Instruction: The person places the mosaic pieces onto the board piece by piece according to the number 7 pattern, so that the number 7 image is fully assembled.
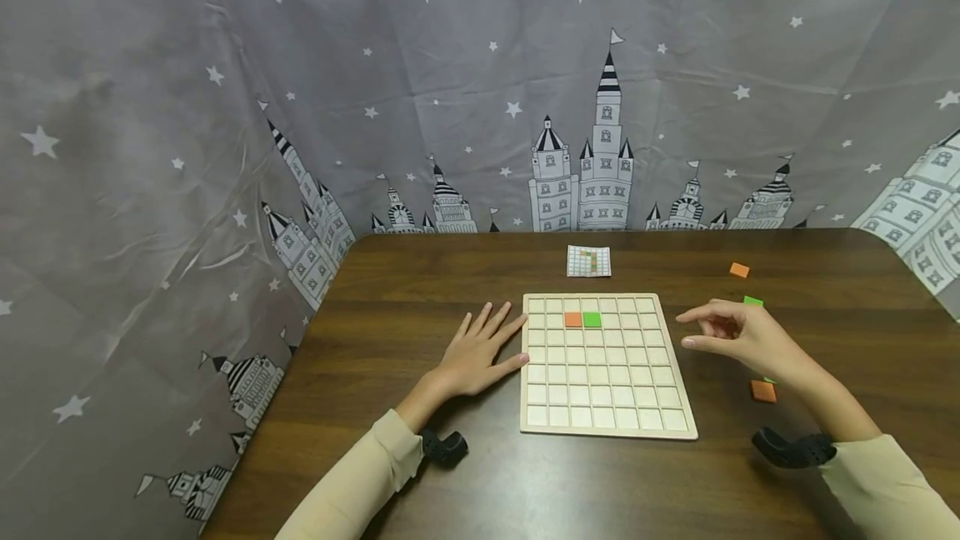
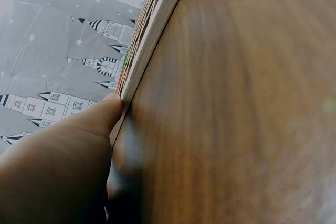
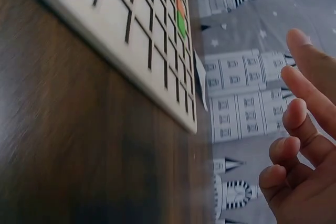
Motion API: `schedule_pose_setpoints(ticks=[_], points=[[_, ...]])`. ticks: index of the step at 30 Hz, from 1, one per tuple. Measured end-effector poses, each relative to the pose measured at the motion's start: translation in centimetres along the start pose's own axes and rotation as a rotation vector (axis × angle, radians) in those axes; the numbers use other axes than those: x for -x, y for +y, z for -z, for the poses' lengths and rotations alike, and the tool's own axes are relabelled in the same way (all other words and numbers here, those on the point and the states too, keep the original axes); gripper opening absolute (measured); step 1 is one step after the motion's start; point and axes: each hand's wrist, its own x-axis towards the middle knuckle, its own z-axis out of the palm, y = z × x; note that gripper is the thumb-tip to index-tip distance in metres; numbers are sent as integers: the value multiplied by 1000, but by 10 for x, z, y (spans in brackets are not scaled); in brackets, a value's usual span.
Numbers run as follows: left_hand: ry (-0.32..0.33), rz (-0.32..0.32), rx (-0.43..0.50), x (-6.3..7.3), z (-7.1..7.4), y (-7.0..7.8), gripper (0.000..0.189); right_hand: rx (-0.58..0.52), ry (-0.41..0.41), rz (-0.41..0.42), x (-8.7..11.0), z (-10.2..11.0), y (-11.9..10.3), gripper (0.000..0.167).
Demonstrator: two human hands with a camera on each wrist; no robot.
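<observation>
A pale wooden grid board (image 1: 590, 397) lies on the table. An orange tile (image 1: 573, 320) and a green tile (image 1: 592, 320) sit side by side in its second row from the back. My left hand (image 1: 476, 354) is spread on the tabletop at the board's left side, with the thumb on the edge. To the right of the board, my right hand (image 1: 738, 336) is raised over the table, its thumb and index finger apart. The right wrist view shows nothing between those fingers and the other fingers (image 3: 286, 150) loosely bent.
Behind the board lies a small printed card (image 1: 588, 262) with a coloured grid pattern. Loose tiles lie on the right: an orange one (image 1: 739, 270) far back, a green one (image 1: 753, 301) partly behind the right hand, and another orange one (image 1: 763, 392) nearer, overlapping a green sliver. A grey curtain (image 1: 465, 65) hangs behind the table.
</observation>
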Motion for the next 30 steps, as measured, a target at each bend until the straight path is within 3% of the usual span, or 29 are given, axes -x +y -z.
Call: schedule_pose_setpoints(ticks=[10,18,25,30], points=[[1,-5,31,0,-2,-2,70,18,90,-80,39,19,14,26],[2,1,3,1,1,0,69,64,152,-110,67,26,28,25],[-4,2,-4,0,2,2,71,76,164,-181,87,30,43,23],[-5,3,-5,0,2,1,71,72,160,-187,95,30,53,20]])
